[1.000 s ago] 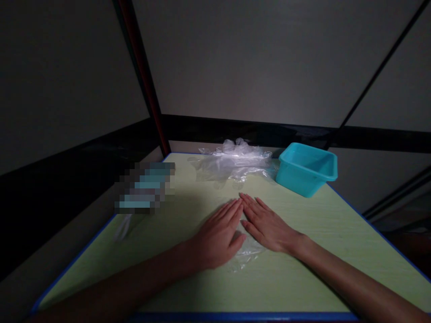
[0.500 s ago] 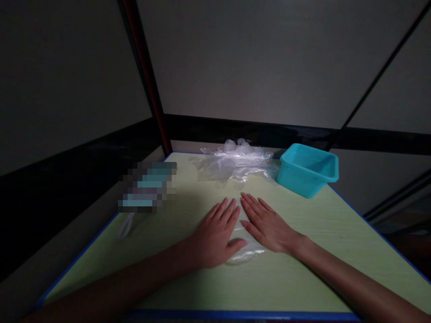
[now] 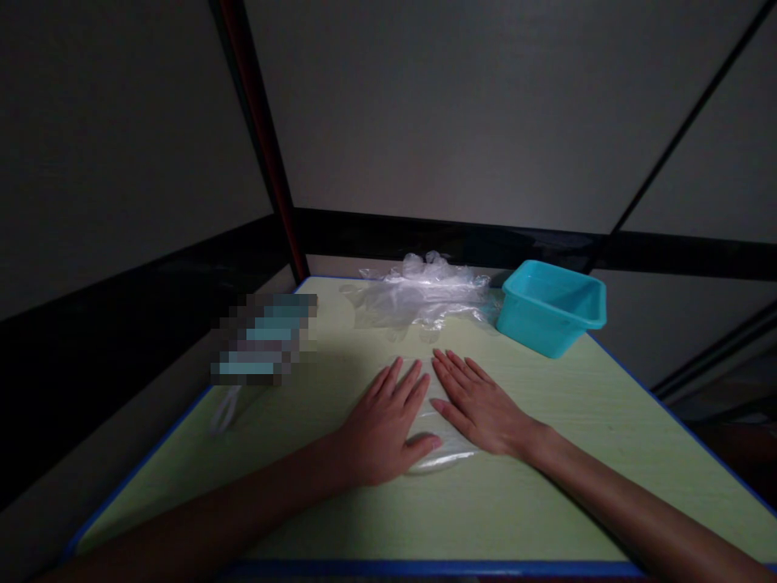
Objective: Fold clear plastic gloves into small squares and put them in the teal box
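A thin, see-through plastic piece [image 3: 442,460], looking like a disposable glove, lies on the table in front of me. My left hand [image 3: 388,425] rests flat over its left side, fingers slightly spread and thumb pointing right. On its right side lies my right hand [image 3: 477,405], palm down, with the fingers stretched forward and the thumb apart. Both palms hide much of the plastic. Beyond the fingertips, a crumpled heap of clear plastic gloves [image 3: 418,295] sits near the table's far edge.
A turquoise plastic basin [image 3: 534,324] stands at the back right of the light green table [image 3: 340,526], which has a blue edge. At the left edge is a pixelated object [image 3: 267,340] with a white loop [image 3: 226,409] by it. Walls close in behind and at left.
Both hands stay flat on the plastic, with only a very slight shift of the left hand. The view has moved a little; nothing was picked up or let go.
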